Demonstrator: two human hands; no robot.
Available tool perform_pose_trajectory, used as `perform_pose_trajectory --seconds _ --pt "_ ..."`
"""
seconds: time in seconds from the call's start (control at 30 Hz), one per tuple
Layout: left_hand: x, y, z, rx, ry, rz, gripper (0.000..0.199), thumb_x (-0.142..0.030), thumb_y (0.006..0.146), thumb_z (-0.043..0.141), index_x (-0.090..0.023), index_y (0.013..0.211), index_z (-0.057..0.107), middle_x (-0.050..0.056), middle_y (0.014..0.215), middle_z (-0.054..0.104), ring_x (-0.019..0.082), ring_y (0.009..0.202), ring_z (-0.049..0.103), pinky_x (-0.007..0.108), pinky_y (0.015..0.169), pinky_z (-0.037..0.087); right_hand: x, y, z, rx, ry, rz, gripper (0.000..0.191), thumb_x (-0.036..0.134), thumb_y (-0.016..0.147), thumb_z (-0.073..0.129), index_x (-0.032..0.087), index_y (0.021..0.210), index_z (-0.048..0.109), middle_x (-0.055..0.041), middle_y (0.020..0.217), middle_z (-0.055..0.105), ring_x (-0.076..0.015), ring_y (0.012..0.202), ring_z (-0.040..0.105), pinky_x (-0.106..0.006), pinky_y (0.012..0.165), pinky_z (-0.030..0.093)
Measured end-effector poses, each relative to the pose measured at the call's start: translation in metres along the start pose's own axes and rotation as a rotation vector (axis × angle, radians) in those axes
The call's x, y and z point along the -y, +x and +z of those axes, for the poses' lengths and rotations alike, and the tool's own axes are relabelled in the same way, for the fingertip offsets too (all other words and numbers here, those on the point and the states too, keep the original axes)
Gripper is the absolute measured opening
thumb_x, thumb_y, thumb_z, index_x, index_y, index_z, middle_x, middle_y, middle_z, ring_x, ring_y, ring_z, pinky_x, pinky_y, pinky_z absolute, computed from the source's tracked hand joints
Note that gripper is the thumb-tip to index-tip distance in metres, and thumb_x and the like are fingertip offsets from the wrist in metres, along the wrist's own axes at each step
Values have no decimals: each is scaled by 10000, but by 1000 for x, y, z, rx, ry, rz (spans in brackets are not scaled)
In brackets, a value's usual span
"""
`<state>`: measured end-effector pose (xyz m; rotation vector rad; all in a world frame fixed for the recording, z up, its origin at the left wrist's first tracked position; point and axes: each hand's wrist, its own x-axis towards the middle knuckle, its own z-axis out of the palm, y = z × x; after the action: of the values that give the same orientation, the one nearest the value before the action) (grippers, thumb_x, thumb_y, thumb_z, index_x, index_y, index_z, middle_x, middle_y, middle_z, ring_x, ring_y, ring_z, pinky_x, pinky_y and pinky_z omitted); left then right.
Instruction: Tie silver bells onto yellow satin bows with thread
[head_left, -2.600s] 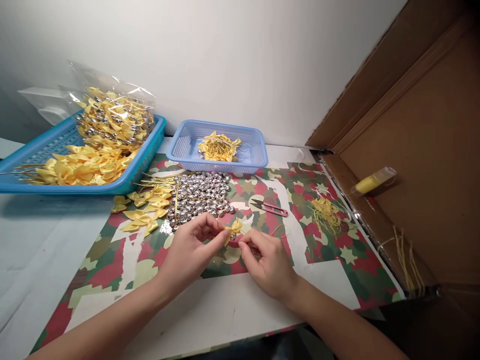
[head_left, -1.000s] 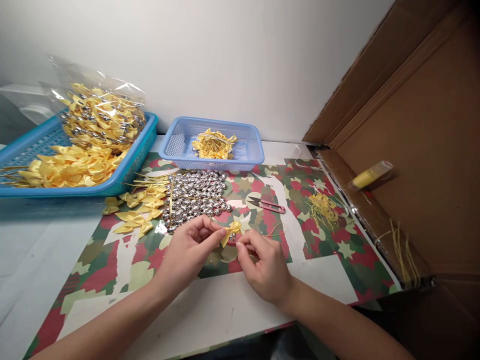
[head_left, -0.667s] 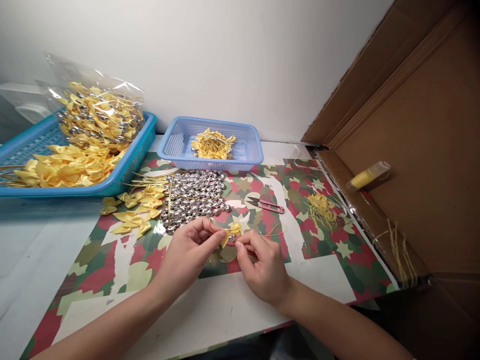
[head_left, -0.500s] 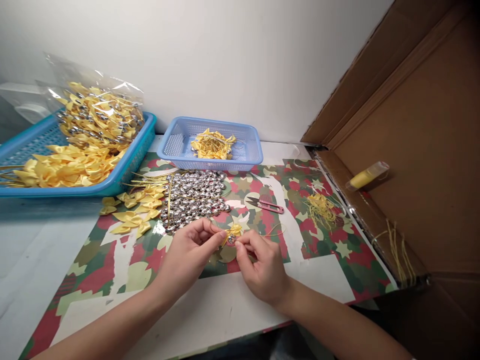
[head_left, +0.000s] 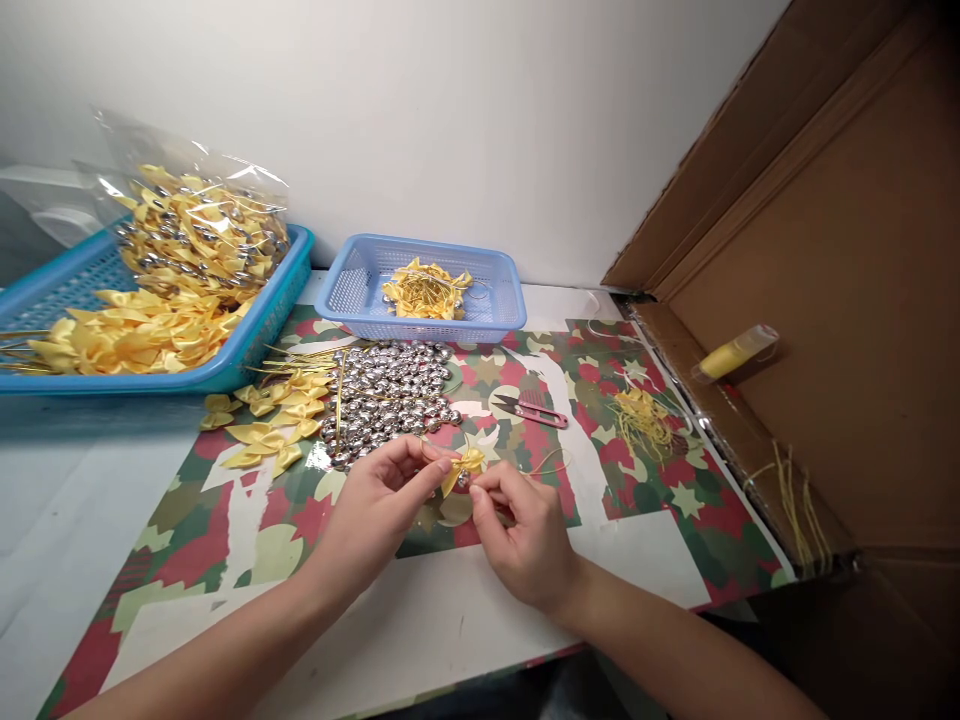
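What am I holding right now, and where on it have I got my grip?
Your left hand pinches a yellow bow by its left side. Whether your right hand grips anything can't be told.

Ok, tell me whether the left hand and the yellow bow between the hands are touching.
Touching. The head view shows the left hand pinching the yellow bow at its left side, between thumb and forefinger.
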<state>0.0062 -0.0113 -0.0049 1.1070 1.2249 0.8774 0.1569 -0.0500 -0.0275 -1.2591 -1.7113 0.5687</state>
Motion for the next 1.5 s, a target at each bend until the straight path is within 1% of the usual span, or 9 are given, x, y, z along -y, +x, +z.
perform_pose_trajectory --seconds 0.13,0.37,0.53,0.67,0.97,1.13,1.3,1.5 --pt "1 0 -1 -6 29 2 267 -421 746 676 -166 711 604 -35 580 548 66 455 424 174 412 326 0 0 -1 -7 9 -7 139 129 855 450 189 732 478 54 556 429 -79 487 396 -202 500 318" --pt "-1 -1 -1 -42 32 16 277 -428 731 689 -161 712 616 -24 566 561 82 463 459 185 413 346 1 -1 -1 -8 16 -11 139 119 853 456 188 734 476 64 541 402 -73 470 376 -198 491 312" --pt "0 -2 0 -30 8 25 267 -412 740 691 -161 703 610 -23 573 569 86 498 484 181 444 373 0 -1 0 -26 17 -14 140 114 852 461 188 733 473 68 535 386 -69 465 371 -194 485 310" --pt "2 -2 1 6 -11 34 252 -394 742 696 -161 693 614 -23 575 566 94 528 511 181 474 398 0 -2 0 -43 37 -17 135 109 855 458 188 746 472 60 558 426 -66 470 387 -192 483 316" --pt "1 -5 2 51 -37 62 232 -375 742 699 -161 725 611 -5 640 607 101 556 539 183 502 436 -2 -2 -1 -14 58 -6 133 118 850 465 190 738 464 58 564 417 -67 468 384 -199 471 309" --pt "2 -6 1 28 14 95 228 -374 747 696 -155 736 632 11 661 613 108 566 538 185 488 422 -1 -3 -2 -9 57 -24 137 114 845 474 189 731 467 70 536 374 -63 452 345 -197 454 283" --pt "3 -5 -1 52 33 102 237 -385 766 671 -152 730 649 15 660 604 108 572 520 192 502 418 -1 -1 -4 8 96 -18 133 127 847 469 190 729 470 63 544 407 -61 454 364 -190 439 292" --pt "-1 -5 1 67 26 84 250 -401 745 677 -157 702 642 5 613 577 103 532 487 197 477 402 -1 0 -6 32 147 7 131 151 854 456 196 732 467 65 536 406 -59 436 347 -192 423 294"
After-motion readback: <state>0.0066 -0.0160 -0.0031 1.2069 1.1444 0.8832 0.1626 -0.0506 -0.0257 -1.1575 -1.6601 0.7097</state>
